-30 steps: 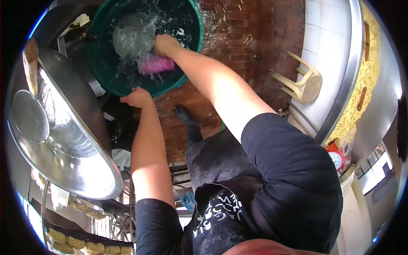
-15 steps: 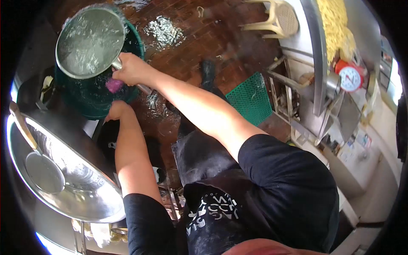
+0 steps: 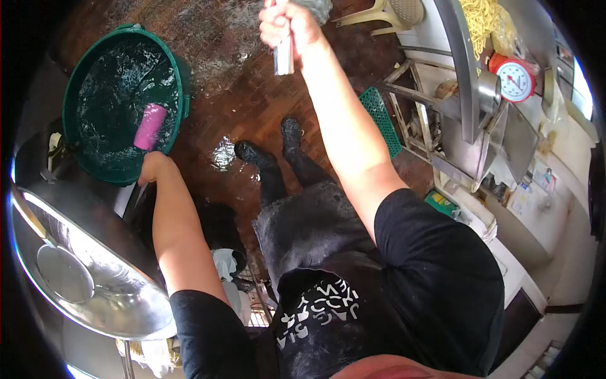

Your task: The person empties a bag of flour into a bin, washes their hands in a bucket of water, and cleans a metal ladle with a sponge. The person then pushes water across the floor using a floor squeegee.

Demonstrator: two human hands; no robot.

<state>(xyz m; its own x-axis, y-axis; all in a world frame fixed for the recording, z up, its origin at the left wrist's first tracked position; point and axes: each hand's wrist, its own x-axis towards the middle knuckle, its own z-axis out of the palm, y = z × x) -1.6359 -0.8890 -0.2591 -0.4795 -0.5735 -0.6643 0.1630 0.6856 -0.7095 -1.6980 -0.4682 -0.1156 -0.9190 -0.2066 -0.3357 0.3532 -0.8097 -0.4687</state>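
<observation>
My right hand [image 3: 287, 28] is raised at the top of the view, its fingers wrapped around the metal handle [image 3: 284, 57] of a pan. Only a blurred, shiny part of the pan's bowl [image 3: 315, 9] shows at the top edge; the rest is out of view or behind the hand. My left hand [image 3: 153, 167] is closed on the near rim of a large green tub [image 3: 182, 82] of water. A pink plastic dipper [image 3: 150, 126] lies in the tub, close to the left fingers, which are partly hidden.
Water lies on the brown floor [image 3: 233, 95]. A large steel wok [image 3: 126, 297] with a strainer [image 3: 65, 273] stands at left. On the right are a beige plastic chair [image 3: 379, 16], a green crate [image 3: 380, 123], noodles [image 3: 478, 25], a red scale [image 3: 516, 81] and a metal rack [image 3: 435, 151].
My right hand has swung the pan out of the tub and to the right. Water now streaks over the floor, and the pink dipper shows fully. My left hand stays at the rim.
</observation>
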